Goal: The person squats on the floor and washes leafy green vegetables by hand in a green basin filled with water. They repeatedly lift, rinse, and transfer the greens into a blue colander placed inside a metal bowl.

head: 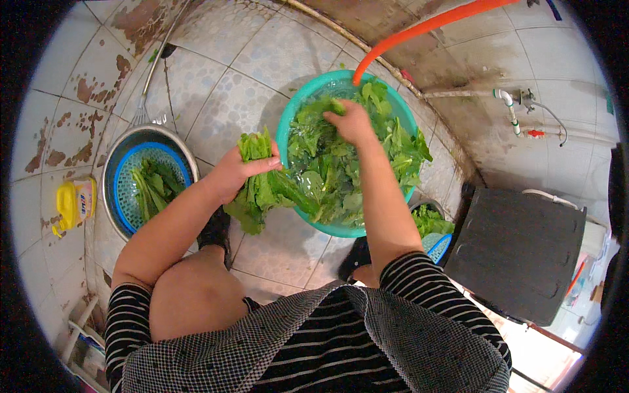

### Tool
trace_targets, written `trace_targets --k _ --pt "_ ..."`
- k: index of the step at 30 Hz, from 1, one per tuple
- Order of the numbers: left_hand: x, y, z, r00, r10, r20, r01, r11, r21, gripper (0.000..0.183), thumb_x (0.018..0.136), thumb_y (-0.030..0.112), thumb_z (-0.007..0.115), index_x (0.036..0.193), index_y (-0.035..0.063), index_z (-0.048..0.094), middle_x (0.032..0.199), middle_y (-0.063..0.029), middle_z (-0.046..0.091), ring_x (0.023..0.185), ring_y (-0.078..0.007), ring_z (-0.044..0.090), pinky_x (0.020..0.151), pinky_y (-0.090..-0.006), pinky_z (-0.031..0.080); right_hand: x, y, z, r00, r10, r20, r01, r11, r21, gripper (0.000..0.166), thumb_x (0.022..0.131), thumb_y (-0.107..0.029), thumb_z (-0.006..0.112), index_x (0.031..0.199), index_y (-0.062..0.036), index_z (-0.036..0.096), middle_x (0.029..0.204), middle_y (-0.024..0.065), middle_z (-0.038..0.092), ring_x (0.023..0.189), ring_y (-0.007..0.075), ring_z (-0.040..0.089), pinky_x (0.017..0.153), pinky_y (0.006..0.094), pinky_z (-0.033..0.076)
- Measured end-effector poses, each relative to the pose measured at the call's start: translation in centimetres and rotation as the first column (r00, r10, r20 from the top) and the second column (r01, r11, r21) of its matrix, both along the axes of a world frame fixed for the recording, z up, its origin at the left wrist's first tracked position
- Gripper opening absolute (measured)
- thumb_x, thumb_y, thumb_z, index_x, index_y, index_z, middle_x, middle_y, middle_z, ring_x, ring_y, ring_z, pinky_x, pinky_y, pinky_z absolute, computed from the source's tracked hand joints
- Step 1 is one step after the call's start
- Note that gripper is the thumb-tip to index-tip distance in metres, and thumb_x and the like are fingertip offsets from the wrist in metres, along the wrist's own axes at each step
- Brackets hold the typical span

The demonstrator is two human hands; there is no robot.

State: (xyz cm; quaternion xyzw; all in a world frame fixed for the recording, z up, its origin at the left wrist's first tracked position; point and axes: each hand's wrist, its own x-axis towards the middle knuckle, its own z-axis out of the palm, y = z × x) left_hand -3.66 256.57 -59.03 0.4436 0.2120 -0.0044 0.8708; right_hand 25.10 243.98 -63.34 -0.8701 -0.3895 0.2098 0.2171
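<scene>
A large green plastic basin (pixel 284 123) on the tiled floor holds water and many leafy greens (pixel 344 172). My left hand (pixel 245 169), at the basin's left edge, grips a bunch of leafy greens (pixel 263 189) by the stems, the leaves hanging down. My right hand (pixel 351 123) is over the middle of the basin with its fingers closed on some greens (pixel 319 110), slightly blurred. An orange hose (pixel 388 44) reaches into the back of the basin.
At left, a metal bowl (pixel 107 184) holds a blue-rimmed colander (pixel 120 196) with greens; a metal-tined tool (pixel 142 110) lies beside it. A yellow bottle (pixel 73 201) stands by the left wall. At right are more greens (pixel 430 221), another blue-rimmed basket (pixel 437 245) and a dark panel (pixel 513 255).
</scene>
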Motion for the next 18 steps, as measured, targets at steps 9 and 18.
trace_targets --k 9,18 --pt "-0.1 -0.2 -0.6 1.000 -0.027 0.003 0.027 1.000 -0.011 0.024 0.085 0.017 0.071 0.104 0.0070 0.059 0.097 -0.0048 0.063 0.093 -0.0169 0.060 0.084 -0.0329 0.046 4.2 -14.1 5.2 0.840 -0.497 0.218 0.509 0.861 -0.001 0.032 0.082 -0.018 0.072 0.113 -0.0095 0.067 0.107 0.0177 0.067 0.098 0.0321 0.065 0.085 0.0403 0.051" --pt "-0.4 -0.1 0.1 1.000 -0.008 -0.011 0.007 1.000 -0.008 0.024 0.085 0.016 0.071 0.104 0.0063 0.060 0.096 -0.0044 0.064 0.093 -0.0163 0.060 0.084 -0.0325 0.046 -5.0 -3.4 1.2 0.920 0.307 0.245 -0.278 0.949 -0.148 0.036 0.070 0.002 0.066 0.103 -0.0124 0.069 0.115 0.0090 0.061 0.099 0.0337 0.062 0.084 0.0415 0.051"
